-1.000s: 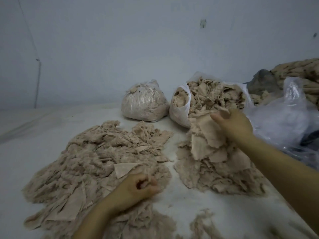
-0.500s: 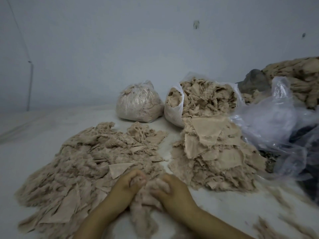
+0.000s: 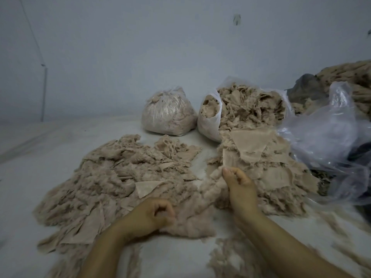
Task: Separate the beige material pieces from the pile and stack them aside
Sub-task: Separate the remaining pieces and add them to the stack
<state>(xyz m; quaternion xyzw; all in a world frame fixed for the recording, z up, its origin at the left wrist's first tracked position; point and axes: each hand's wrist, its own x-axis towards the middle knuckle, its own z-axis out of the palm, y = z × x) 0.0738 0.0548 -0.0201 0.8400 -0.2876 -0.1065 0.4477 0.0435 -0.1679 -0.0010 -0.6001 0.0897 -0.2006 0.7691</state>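
A wide pile of beige fluffy scraps and flat pieces [image 3: 112, 177] covers the left of the white surface. To its right lies a stack of flat beige pieces [image 3: 261, 157]. Between them stretches a fuzzy beige clump [image 3: 196, 213]. My left hand [image 3: 154, 215] grips its near end with curled fingers. My right hand [image 3: 239, 183] pinches its far end, lifted beside the stack.
A tied clear bag of beige fluff [image 3: 168, 115] and an open white bag of scraps [image 3: 210, 125] stand at the back. Crumpled clear plastic [image 3: 329, 133] lies at the right, with a rope-like beige heap [image 3: 349, 77] behind. Loose fluff [image 3: 230, 257] lies near me.
My right hand came back from the stack to the clump at the left hand. Both hands have since moved apart, pulling the clump out between them.
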